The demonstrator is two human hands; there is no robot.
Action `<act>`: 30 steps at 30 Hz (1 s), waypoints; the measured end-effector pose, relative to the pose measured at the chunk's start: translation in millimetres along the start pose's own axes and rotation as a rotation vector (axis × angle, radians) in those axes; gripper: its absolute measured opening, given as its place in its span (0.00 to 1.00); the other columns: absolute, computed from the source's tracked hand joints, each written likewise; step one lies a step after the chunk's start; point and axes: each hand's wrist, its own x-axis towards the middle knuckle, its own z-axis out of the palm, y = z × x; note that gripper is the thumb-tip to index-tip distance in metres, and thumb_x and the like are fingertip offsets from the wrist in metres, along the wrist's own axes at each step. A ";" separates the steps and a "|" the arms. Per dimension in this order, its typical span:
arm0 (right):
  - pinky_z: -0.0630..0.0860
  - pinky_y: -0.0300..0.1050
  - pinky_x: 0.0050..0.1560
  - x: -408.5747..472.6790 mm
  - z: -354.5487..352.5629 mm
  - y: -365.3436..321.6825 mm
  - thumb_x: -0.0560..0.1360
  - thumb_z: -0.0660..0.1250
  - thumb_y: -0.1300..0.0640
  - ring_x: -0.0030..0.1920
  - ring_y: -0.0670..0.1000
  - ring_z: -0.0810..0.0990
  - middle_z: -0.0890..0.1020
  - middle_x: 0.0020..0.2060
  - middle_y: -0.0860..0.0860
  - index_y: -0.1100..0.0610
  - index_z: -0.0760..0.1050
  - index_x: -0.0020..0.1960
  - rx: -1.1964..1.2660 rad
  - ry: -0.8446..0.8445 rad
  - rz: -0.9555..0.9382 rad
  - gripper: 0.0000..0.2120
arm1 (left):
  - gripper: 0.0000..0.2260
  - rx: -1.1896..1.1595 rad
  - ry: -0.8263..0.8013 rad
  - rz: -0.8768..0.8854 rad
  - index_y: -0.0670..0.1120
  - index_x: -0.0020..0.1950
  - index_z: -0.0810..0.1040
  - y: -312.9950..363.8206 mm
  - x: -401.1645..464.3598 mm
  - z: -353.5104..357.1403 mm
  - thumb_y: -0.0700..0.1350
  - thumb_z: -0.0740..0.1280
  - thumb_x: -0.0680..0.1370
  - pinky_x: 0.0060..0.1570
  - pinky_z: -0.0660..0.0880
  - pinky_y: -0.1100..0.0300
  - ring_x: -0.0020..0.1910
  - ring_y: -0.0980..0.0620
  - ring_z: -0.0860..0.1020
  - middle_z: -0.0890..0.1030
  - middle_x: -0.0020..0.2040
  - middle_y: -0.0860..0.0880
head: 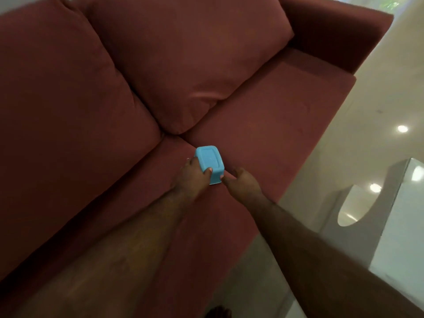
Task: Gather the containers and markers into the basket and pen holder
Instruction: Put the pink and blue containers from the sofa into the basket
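On the front seat cushion of the dark red fabric sofa (pixel 263 115), near the seam between its two seat cushions, the left hand (pixel 192 177) grips a small light-blue rectangular plastic container (pixel 210 160), thumb on the near face, fingers round the far-left side. The right hand (pixel 243 183) lies just beside its near-right corner, fingers loosely curled, a fingertip about touching. The container's long axis runs away from the person. The left hand seems best placed to lift it; no basket shows.

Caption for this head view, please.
Left hand grips a blue container on a red sofa; right hand beside it.
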 end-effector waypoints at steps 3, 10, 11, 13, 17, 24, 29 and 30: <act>0.72 0.50 0.63 32.8 19.0 10.7 0.77 0.64 0.47 0.65 0.57 0.76 0.78 0.64 0.55 0.59 0.71 0.70 0.105 0.004 0.020 0.26 | 0.29 -0.015 -0.012 -0.004 0.44 0.74 0.65 -10.5 18.8 20.6 0.58 0.60 0.77 0.63 0.72 0.46 0.67 0.41 0.73 0.72 0.71 0.42; 0.69 0.40 0.49 59.9 46.4 7.8 0.79 0.63 0.51 0.54 0.52 0.79 0.81 0.58 0.54 0.59 0.76 0.66 0.260 -0.016 0.030 0.18 | 0.28 -0.239 -0.010 -0.147 0.46 0.76 0.62 -9.8 28.6 44.0 0.55 0.62 0.78 0.59 0.74 0.49 0.60 0.40 0.78 0.78 0.65 0.41; 0.69 0.39 0.49 60.3 48.1 7.4 0.80 0.63 0.52 0.53 0.51 0.79 0.81 0.58 0.55 0.59 0.76 0.66 0.277 -0.008 0.035 0.18 | 0.27 -0.272 -0.001 -0.169 0.46 0.76 0.63 -7.9 27.0 45.2 0.54 0.62 0.79 0.59 0.75 0.49 0.60 0.40 0.78 0.78 0.65 0.42; 0.68 0.38 0.47 59.2 48.8 8.0 0.80 0.64 0.53 0.49 0.49 0.77 0.81 0.58 0.55 0.60 0.76 0.65 0.304 0.014 0.040 0.17 | 0.25 -0.335 0.020 -0.191 0.47 0.74 0.65 -3.0 23.9 46.0 0.52 0.62 0.79 0.59 0.75 0.50 0.60 0.42 0.78 0.78 0.65 0.43; 0.69 0.39 0.45 48.8 43.8 15.4 0.79 0.65 0.54 0.48 0.48 0.77 0.82 0.55 0.53 0.60 0.76 0.63 0.403 0.082 0.081 0.16 | 0.22 -0.378 0.057 -0.191 0.47 0.71 0.68 9.1 11.0 44.4 0.51 0.61 0.79 0.58 0.75 0.50 0.58 0.43 0.78 0.78 0.64 0.45; 0.78 0.47 0.48 12.2 13.8 34.6 0.76 0.67 0.44 0.45 0.51 0.81 0.83 0.45 0.51 0.57 0.78 0.50 0.603 0.251 0.129 0.16 | 0.19 -0.398 0.144 -0.121 0.49 0.67 0.71 49.2 -44.0 34.5 0.52 0.63 0.77 0.54 0.76 0.52 0.56 0.44 0.79 0.80 0.60 0.47; 0.82 0.58 0.49 -46.4 -32.7 54.3 0.72 0.60 0.30 0.45 0.55 0.85 0.85 0.44 0.52 0.54 0.77 0.47 0.735 0.271 0.144 0.26 | 0.23 -0.459 0.196 0.030 0.51 0.70 0.69 87.6 -105.0 22.8 0.48 0.66 0.75 0.58 0.75 0.51 0.60 0.49 0.77 0.78 0.64 0.51; 0.82 0.58 0.48 -59.3 -42.8 58.2 0.74 0.60 0.31 0.46 0.55 0.85 0.85 0.45 0.53 0.54 0.76 0.49 0.753 0.281 0.142 0.25 | 0.23 -0.462 0.191 0.066 0.52 0.70 0.69 94.0 -117.8 22.7 0.48 0.67 0.75 0.59 0.75 0.51 0.61 0.50 0.77 0.77 0.65 0.52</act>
